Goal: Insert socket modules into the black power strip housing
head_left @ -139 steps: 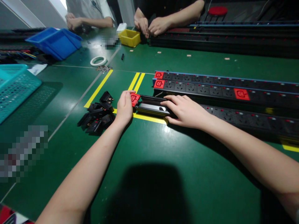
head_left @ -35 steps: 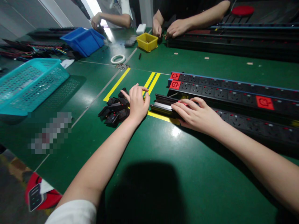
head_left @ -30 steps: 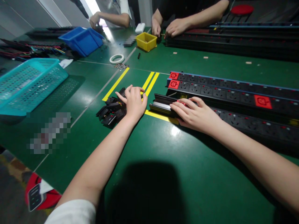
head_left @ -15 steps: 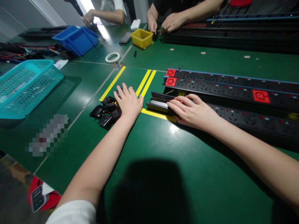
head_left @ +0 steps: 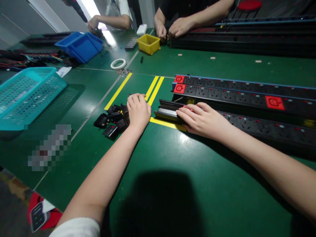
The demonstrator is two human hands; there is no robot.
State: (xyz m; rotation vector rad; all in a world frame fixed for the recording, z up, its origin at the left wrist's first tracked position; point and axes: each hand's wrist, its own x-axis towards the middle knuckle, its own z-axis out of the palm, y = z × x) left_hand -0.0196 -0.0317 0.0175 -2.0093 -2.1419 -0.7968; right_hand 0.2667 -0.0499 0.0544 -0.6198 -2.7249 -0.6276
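Small black plastic socket modules (head_left: 111,120) lie in a loose heap on the green table mat (head_left: 172,184), just left of a pair of yellow tape lines (head_left: 154,89). The left hand (head_left: 138,110) sits on the heap's right edge, fingers curled down over the nearest pieces; whether they grip one cannot be told. The right hand (head_left: 202,120) lies on the left end of the long black power strip (head_left: 259,125) nearest the person, fingers stretched out, close together and flat, with a bit of red showing under the fingertips.

Behind that strip, two more black socket strips (head_left: 222,95) lie parallel to it and close against each other, each with a red socket module (head_left: 179,88) at its left end.

To the left stands a teal mesh plastic basket (head_left: 27,95). Farther back are a blue plastic bin (head_left: 79,46), a white tape ring (head_left: 118,63) and a small yellow plastic tray (head_left: 148,43). Across the table, a co-worker's hands (head_left: 179,29) rest at a stack of long black strips (head_left: 247,36), and another person's hand (head_left: 92,23) shows beyond the blue bin.
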